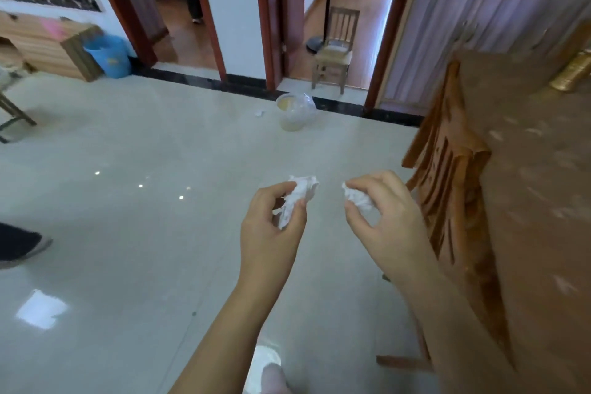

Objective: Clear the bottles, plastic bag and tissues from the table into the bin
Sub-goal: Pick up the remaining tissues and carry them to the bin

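Note:
My left hand (271, 227) pinches a crumpled white tissue (299, 195) between thumb and fingers, held out over the tiled floor. My right hand (383, 217) holds a second crumpled white tissue (358, 198) at about the same height, just left of a wooden chair. A pale bin lined with a clear plastic bag (295, 112) stands on the floor ahead, near the dark threshold strip. A small white scrap (259, 113) lies on the floor to its left. The brown table (527, 169) runs along the right, with a golden bottle (572, 73) lying at its far end.
A wooden chair (447, 169) is pushed against the table's left side. A small chair (335, 51) and a fan stand (326, 9) fill the doorway ahead. A blue bucket (108, 54) sits by a wooden cabinet at the far left. A person's dark shoe (22, 243) shows at the left edge.

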Demonstrator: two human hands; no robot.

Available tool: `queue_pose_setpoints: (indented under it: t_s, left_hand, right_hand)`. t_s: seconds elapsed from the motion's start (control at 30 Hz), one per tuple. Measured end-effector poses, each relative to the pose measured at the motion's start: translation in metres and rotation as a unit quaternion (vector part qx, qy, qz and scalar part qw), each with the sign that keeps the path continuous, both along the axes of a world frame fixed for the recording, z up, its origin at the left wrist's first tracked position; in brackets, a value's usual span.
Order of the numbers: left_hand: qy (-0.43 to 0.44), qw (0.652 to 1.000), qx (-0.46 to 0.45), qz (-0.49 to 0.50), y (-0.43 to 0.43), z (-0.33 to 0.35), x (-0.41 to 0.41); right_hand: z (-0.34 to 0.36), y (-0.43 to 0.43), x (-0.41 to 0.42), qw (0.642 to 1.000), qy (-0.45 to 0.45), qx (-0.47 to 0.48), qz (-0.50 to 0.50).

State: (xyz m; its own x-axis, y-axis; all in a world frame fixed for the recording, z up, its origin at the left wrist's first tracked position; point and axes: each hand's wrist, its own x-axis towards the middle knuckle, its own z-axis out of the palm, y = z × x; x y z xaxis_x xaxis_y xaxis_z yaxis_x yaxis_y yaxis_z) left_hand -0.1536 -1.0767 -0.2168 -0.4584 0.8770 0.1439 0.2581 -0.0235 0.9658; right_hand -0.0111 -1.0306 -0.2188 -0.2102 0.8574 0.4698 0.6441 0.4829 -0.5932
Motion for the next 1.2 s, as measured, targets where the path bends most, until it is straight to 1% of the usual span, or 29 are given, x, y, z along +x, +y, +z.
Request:
queue_pose_setpoints:
  t_s: [0.13,0.27,0.37,0.5,0.77,0.93,1.1,1.2]
  left_hand:
    - [0.003,0.999,0.008,-0.036,0.061,0.001,-0.034]
    - [-0.009,0.997,0.0,-0.071,0.119,-0.004,-0.049]
    - [-0.003,0.995,0.004,-0.096,0.172,-0.008,-0.056]
    - [0.021,0.992,0.024,-0.126,0.256,-0.006,-0.055]
    - [0.063,0.981,0.038,-0.177,0.421,0.012,-0.036]
    - [0.066,0.979,0.035,-0.187,0.513,0.014,-0.032]
    - [0.058,0.977,0.023,-0.203,0.613,0.005,-0.033]
    - [0.06,0.974,0.03,-0.217,0.685,0.003,-0.037]
  right_hand:
    - [-0.001,0.047,-0.031,0.999,-0.012,0.012,-0.032]
    - [-0.006,0.101,-0.048,0.998,-0.008,0.016,-0.063]
    - [-0.012,0.148,-0.053,0.995,-0.018,0.026,-0.091]
    - [-0.011,0.222,-0.051,0.989,-0.032,0.028,-0.142]
    - [0.012,0.376,-0.033,0.985,-0.019,0.038,-0.168]
    - [0.015,0.463,-0.029,0.98,-0.02,0.051,-0.191]
    - [0.006,0.556,-0.028,0.975,-0.025,0.026,-0.217]
    - [0.01,0.622,-0.032,0.972,-0.026,0.041,-0.228]
